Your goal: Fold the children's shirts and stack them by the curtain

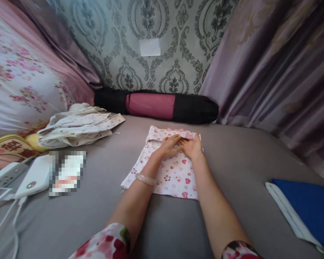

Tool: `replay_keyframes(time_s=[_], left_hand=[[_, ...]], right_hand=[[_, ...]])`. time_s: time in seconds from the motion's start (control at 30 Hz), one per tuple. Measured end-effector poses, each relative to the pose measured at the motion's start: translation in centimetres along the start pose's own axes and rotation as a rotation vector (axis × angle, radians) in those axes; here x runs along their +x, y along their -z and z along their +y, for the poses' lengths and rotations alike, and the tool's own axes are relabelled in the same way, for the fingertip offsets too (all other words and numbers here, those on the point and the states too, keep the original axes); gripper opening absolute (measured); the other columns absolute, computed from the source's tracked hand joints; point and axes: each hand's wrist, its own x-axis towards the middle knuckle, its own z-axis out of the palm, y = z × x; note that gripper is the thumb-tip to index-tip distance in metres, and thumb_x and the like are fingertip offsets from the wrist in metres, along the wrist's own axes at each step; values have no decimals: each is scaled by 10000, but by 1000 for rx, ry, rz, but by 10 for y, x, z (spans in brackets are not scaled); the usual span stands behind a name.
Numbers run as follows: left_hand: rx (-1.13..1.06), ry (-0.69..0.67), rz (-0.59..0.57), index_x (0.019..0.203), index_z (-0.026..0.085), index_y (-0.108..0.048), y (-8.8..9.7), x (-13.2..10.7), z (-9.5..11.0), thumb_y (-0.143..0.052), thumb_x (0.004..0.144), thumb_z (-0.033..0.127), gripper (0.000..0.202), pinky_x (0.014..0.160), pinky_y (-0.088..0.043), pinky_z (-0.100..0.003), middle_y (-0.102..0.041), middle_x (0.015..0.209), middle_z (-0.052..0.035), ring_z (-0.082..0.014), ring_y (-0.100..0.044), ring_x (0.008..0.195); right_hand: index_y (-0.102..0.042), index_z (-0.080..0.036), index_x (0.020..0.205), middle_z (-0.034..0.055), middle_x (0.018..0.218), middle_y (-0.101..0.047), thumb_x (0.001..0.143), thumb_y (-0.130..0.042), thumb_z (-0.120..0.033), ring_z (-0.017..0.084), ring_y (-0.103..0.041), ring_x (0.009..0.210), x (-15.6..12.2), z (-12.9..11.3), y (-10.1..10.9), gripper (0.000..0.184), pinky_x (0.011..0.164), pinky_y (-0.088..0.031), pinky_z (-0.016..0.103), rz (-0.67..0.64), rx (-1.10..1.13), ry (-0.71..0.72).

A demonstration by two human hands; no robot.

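Observation:
A small white cloth (175,176) printed with pink hearts and flowers lies folded flat on the grey bed sheet (162,223). My left hand (170,144) rests flat on its far part, fingers stretched out toward the right. Beside it, my right hand (192,147) presses on the folded far edge of the cloth, fingers together and slightly curled over the fold. The fingertips of both hands meet. A pale bangle (145,178) circles my left wrist.
A pile of pale printed clothes (81,126) sits at the left. A black and pink rolled mat (156,105) lies against the patterned wall. A white power bank (34,178) and a power strip (5,174) are at the near left. Blue and white folded fabric (305,205) lies at the right, below purple curtains (280,72).

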Motion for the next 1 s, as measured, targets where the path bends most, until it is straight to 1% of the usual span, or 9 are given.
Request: replay_keyframes(time_s=[0.1,0.27,0.33,0.43,0.53,0.63,0.8,0.9,1.0], left_hand=[[-11,2,-24,1323,208,-532,2,-1,2,-516,872,432,504,1137,-241,-452,-456,1450,-115,-261,-404,1343],[-176,7,84,1111,206,-678,9,3,-3,-489,887,424,365,1046,-391,-346,-626,1264,-88,-235,-560,1181],[-173,68,206,1102,214,-675,15,3,-11,-471,898,374,330,1018,-413,-366,-671,1167,-88,-244,-594,1111],[-20,220,381,1123,211,-652,26,-2,-26,-450,882,217,315,1030,-377,-432,-672,1125,-116,-277,-579,1110],[148,386,447,1169,195,-608,35,-11,-38,-437,821,99,399,1042,-334,-483,-630,1179,-147,-308,-510,1201],[222,504,386,1253,169,-541,38,-19,-44,-435,786,64,490,1056,-305,-511,-577,1266,-174,-325,-439,1278],[258,555,196,1357,162,-457,30,-22,-49,-408,777,37,596,1098,-228,-575,-383,1491,-151,-341,-270,1403],[264,568,156,1376,196,-443,26,-22,-53,-398,786,47,610,1106,-213,-589,-318,1534,-110,-330,-227,1425],[269,558,158,1373,212,-445,24,-23,-58,-384,802,58,594,1110,-218,-577,-319,1536,-101,-312,-253,1420]], right_hand=[[-591,-163,971,142,954,-661,888,-277,-676,269,-640,965,2,-1,0,607,786,-555,430,9,26,11],[-602,-179,915,78,855,-676,938,-431,-435,206,-662,877,4,-3,-5,309,753,-574,348,85,29,25],[-605,-175,912,73,865,-688,947,-450,-364,184,-667,869,5,-3,-6,247,756,-575,319,105,40,29],[-592,-182,885,46,841,-696,937,-484,-246,152,-673,810,8,-4,-7,136,751,-578,303,193,58,69],[-569,-198,858,5,783,-691,881,-501,-96,132,-670,736,10,-6,-6,125,747,-582,316,264,41,148],[-562,-205,866,-17,746,-686,831,-494,-30,122,-669,709,11,-9,-4,191,760,-582,341,293,14,214],[-565,-210,879,-55,674,-651,756,-472,-5,100,-646,636,13,-15,0,257,727,-589,331,369,-80,291],[-574,-213,910,-74,633,-616,691,-466,7,97,-632,604,16,-15,4,329,687,-594,313,464,-147,329],[-581,-200,955,-70,627,-600,639,-475,5,112,-630,596,20,-13,12,392,669,-592,321,566,-214,340]])
